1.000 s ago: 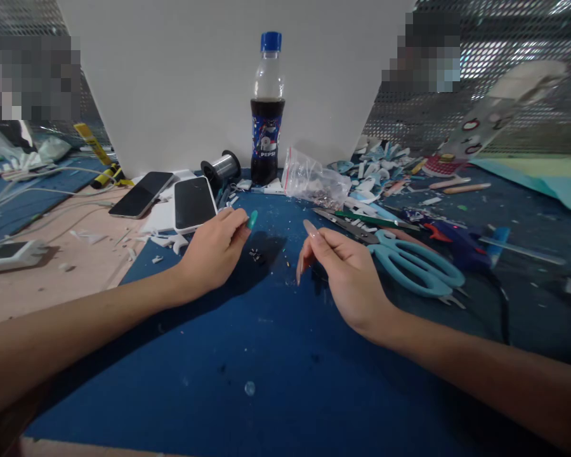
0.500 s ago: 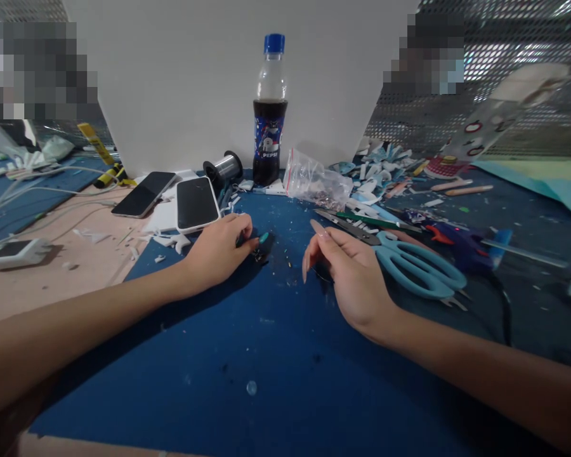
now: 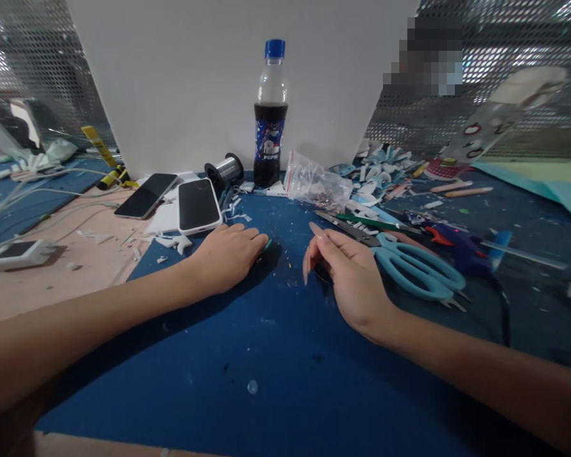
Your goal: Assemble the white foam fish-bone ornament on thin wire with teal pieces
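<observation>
My left hand (image 3: 228, 257) rests palm down on the blue mat (image 3: 209, 387), its fingers curled under. A small teal piece (image 3: 268, 244) shows at its fingertips; whatever else it covers is hidden. To the right, my right hand (image 3: 349, 273) lies on its side, loosely curled, with a gap between thumb and fingers and nothing visible in the gap. Something dark under its palm cannot be made out. Tiny gold-coloured bits (image 3: 289, 265) lie between the hands. Blue-handled scissors (image 3: 419, 266) are just beyond my right hand.
At the back stand a Pepsi bottle (image 3: 270, 133) and a wire spool (image 3: 226, 170), with a plastic zip bag (image 3: 316, 184) beside them. Two phones (image 3: 198, 204) lie at the left. Rightward are a glue gun (image 3: 461, 247), scraps (image 3: 380, 168) and a clear bottle (image 3: 485, 130).
My left hand has turned palm down and flattened over the small teal piece, hiding the dark bits seen under its fingertips before. My right hand has stayed in place.
</observation>
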`<state>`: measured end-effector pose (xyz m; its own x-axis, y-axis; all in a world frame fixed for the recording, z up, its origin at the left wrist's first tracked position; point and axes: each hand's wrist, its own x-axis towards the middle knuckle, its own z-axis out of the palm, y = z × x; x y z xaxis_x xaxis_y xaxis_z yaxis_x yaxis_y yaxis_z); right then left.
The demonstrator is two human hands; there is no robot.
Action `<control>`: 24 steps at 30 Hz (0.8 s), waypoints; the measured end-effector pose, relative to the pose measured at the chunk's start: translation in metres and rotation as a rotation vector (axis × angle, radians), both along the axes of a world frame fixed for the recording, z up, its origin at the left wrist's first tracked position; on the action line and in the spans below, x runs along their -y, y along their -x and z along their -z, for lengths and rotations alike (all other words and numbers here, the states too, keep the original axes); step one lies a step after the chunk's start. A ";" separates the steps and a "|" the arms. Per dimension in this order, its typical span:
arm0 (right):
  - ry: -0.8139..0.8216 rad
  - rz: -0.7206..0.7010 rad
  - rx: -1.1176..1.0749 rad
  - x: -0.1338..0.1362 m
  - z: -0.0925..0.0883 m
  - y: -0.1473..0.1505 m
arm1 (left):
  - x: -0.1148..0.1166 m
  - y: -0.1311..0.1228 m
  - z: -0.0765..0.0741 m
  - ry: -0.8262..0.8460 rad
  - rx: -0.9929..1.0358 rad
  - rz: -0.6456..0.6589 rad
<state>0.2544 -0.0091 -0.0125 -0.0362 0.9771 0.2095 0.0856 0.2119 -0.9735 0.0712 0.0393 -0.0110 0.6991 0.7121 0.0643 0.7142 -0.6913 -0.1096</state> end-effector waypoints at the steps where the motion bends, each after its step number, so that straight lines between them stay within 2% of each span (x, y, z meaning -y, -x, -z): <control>1: -0.001 -0.003 0.000 0.000 0.000 0.000 | 0.000 0.000 -0.001 0.002 -0.008 0.008; 6: -0.010 -0.003 0.011 0.000 0.000 -0.001 | 0.002 -0.001 -0.002 0.027 0.024 0.016; 10: -0.010 -0.008 -0.001 0.000 -0.001 0.000 | 0.001 0.001 0.003 0.061 0.117 -0.010; 13: -0.010 -0.008 -0.011 0.001 -0.002 0.000 | -0.001 0.005 0.006 0.074 0.304 -0.081; 17: -0.036 -0.024 0.007 0.001 -0.001 -0.001 | 0.000 0.007 0.005 0.080 0.659 -0.180; 20: -0.105 -0.016 0.083 0.003 -0.001 -0.001 | 0.012 0.001 -0.001 0.306 0.985 -0.220; 24: -0.303 0.007 0.280 0.011 -0.002 -0.002 | 0.037 -0.012 -0.005 0.899 1.376 -0.214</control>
